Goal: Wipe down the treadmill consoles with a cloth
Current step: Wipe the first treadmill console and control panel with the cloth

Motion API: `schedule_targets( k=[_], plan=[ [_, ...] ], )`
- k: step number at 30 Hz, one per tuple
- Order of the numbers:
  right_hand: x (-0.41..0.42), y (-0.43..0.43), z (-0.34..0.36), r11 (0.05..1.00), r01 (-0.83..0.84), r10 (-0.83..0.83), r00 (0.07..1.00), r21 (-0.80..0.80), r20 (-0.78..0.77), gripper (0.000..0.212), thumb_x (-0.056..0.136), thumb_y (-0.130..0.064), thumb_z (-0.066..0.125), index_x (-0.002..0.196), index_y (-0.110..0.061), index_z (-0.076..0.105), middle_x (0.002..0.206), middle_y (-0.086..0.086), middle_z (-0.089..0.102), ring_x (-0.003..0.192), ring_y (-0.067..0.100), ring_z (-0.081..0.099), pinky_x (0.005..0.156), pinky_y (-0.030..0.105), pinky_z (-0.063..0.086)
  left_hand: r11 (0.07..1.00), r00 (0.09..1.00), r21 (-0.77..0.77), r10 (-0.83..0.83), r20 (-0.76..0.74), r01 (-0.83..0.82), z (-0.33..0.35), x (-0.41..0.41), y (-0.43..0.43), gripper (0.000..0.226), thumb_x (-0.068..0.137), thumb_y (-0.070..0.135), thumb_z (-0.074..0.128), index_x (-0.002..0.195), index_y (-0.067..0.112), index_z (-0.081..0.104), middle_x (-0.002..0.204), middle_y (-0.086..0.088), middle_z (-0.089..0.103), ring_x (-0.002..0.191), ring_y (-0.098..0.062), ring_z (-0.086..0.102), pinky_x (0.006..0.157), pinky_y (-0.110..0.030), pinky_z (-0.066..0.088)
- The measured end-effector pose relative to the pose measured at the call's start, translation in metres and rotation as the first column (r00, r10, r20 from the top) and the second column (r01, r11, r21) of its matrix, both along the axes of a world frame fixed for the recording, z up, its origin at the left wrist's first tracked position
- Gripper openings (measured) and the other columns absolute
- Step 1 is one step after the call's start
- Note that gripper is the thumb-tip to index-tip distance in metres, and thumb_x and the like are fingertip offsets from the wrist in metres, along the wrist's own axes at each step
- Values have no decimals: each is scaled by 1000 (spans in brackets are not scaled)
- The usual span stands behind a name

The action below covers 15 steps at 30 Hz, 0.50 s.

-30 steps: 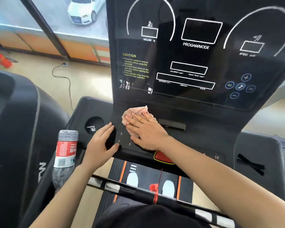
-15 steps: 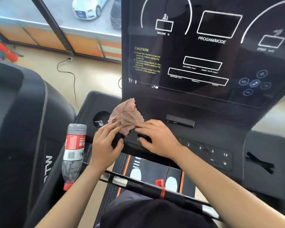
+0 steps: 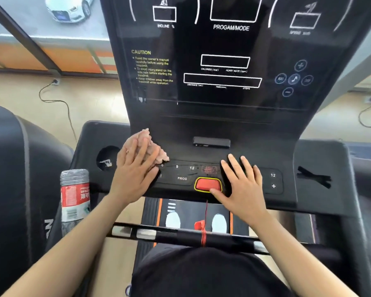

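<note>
Both hands flat on the glossy black treadmill console (image 3: pixel 223 125).
The left hand (image 3: pixel 135 176), fingers straight, presses the crumpled pink cloth (image 3: pixel 147 142) at the keypad's left end. The right hand (image 3: pixel 242 185) lies spread beside the red stop button (image 3: pixel 207 183). A red-labelled plastic bottle (image 3: pixel 74 200) stands left.

Black treadmill console (image 3: pixel 221 129) with white outlines and yellow caution text, pale pink cloth (image 3: pixel 147 146), red yellow-rimmed stop button (image 3: pixel 207 184), red-and-white bottle label (image 3: pixel 75 200), white car (image 3: pixel 70 8)

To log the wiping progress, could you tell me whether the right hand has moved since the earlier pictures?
Yes: the right hand moved rightward off the cloth, past the red button.
</note>
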State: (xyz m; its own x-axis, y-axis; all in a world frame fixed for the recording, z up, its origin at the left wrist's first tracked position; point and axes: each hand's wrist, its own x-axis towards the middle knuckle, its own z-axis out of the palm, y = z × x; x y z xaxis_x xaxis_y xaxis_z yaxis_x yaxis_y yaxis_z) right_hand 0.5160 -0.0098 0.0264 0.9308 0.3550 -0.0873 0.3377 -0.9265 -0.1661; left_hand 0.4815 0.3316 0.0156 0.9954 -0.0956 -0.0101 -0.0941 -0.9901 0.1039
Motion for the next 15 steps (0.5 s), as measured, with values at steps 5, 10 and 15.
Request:
schedule_targets(
  k=[5, 10, 15],
  plan=[
    [0, 0, -1, 999, 5, -6, 1000, 36, 29, 83, 81, -75, 49, 149, -26, 46, 161, -1, 38, 149, 33, 31, 119, 58, 24, 998, 997, -2, 68, -28, -68, -2, -24, -22, 69, 102, 57, 30, 164, 27, 19, 174, -4, 5, 161, -30, -2, 128, -57, 4],
    [2, -10, -1, 997, -14, 12, 999, 81, 33, 83, 83, -75, 46, 149, -24, 46, 162, 0, 36, 150, 28, 30, 121, 53, 23, 995, 995, -19, 98, -26, -98, -6, -38, -61, 77, 98, 61, 38, 163, 24, 21, 173, -7, 11, 161, -30, 6, 127, -59, 11],
    [-6, -48, 0, 981, 128, -137, 989, 142, 55, 88, 79, -74, 51, 149, -20, 47, 162, 4, 35, 152, 31, 26, 121, 52, 19, 994, 995, -50, 92, -35, -94, -5, -31, -115, 76, 100, 66, 25, 163, 25, 21, 173, -6, 12, 161, -26, 5, 129, -55, 7]
  ],
)
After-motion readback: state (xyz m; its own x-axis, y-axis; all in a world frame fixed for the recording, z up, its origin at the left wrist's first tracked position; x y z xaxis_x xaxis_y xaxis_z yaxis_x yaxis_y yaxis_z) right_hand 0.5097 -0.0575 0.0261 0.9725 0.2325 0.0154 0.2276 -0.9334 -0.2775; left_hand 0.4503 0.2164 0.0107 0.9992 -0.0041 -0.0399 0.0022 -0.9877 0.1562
